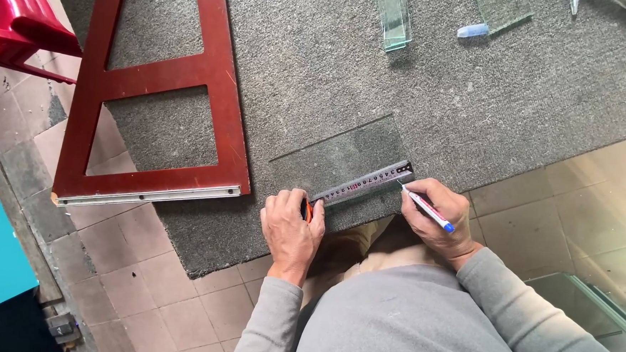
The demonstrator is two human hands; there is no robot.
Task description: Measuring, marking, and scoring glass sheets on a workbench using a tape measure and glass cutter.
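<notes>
A clear glass pane (343, 152) lies flat on a grey carpeted table (312, 62). My left hand (292, 228) is closed on an orange tape measure case (307, 211) at the pane's near left corner. Its metal tape (366, 181) stretches right along the pane's near edge. My right hand (436, 218) holds a white marker with a blue end (428, 208), its tip touching the glass near the tape's far end.
A dark red wooden frame (153, 89) lies on the table's left part. Narrow glass strips (395, 16), another glass piece (502, 9) and a blue marker cap (472, 30) lie at the far side. A red plastic chair (14, 17) stands at the upper left. More glass sheets (599, 305) sit at the lower right.
</notes>
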